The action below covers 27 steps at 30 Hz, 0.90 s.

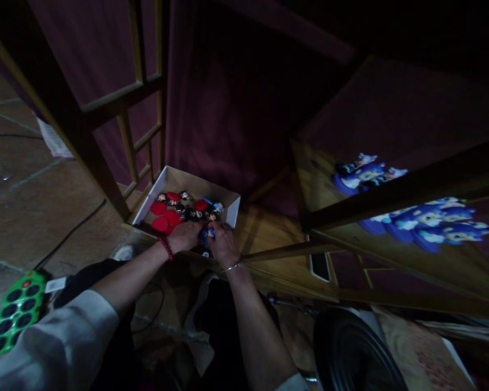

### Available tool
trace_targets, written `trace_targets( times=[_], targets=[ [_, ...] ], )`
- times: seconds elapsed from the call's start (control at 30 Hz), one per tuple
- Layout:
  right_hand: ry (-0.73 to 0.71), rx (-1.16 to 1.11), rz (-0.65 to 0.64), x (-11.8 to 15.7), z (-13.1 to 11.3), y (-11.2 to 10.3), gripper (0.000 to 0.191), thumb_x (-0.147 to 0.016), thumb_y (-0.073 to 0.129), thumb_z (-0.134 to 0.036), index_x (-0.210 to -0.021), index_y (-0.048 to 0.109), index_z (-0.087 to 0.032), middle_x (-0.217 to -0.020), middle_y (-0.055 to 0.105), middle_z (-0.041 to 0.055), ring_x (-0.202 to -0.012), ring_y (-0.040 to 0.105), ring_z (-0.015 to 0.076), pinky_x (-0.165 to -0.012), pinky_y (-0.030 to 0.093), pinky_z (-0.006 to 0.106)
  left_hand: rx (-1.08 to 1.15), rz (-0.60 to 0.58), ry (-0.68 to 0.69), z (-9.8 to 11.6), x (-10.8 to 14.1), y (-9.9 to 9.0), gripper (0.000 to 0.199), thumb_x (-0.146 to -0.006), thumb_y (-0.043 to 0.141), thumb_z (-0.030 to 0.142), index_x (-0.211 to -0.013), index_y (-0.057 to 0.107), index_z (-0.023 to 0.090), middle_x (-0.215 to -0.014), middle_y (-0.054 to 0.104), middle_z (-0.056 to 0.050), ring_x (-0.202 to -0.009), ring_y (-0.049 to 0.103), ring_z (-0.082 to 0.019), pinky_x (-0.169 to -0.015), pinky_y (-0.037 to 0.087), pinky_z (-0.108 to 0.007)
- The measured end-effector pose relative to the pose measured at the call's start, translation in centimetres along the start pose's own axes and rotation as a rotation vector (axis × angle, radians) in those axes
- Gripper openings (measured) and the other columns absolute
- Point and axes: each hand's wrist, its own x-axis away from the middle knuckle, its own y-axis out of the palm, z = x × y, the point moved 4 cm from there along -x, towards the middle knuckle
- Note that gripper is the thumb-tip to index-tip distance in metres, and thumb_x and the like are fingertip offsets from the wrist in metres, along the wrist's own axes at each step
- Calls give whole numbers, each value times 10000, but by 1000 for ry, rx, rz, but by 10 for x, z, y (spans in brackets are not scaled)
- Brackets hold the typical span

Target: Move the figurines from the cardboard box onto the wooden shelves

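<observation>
In a shallow white cardboard box on the wooden ledge lie several small painted figurines with dark bodies and several round red bases. My left hand and my right hand meet over the box's near side, fingers curled in. Between their fingertips shows a small blue figurine, and both hands appear closed on it; its lower part is hidden. A light blue figurine lies just beyond my right hand.
Blue-and-white figurines on blue bases stand on a wooden shelf at right. A phone lies on the ledge. A green power strip is on the tiled floor at left. A black round stool seat is near. Wooden lattice rises at left.
</observation>
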Motion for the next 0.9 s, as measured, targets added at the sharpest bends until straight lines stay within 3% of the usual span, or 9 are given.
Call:
trace_targets(
  times=[0.23, 0.57, 0.9],
  targets=[
    [6, 82, -28, 0, -1, 5, 236, -774, 470, -125, -982, 579, -157, -1046, 583, 106, -950, 555, 177, -778, 421, 267, -72, -41, 74, -4, -3, 3, 341, -635, 592, 102, -972, 579, 148, -887, 657, -113, -884, 604, -231, -752, 422, -257],
    [42, 188, -34, -3, -7, 5, 237, -769, 475, -121, -979, 580, -147, -1062, 579, 112, -957, 546, 177, -806, 402, 271, -367, -71, 128, -1, -3, 5, 338, -721, 513, 128, -1056, 548, 145, -942, 654, -120, -881, 616, -200, -724, 446, -243],
    [61, 213, -31, -5, -12, 7, 240, -753, 463, -87, -960, 580, -122, -1045, 592, 117, -926, 567, 182, -787, 411, 269, -347, -68, 124, 0, -2, 3, 319, -747, 471, 99, -1057, 544, 125, -936, 650, -146, -873, 620, -211, -727, 451, -265]
  ],
)
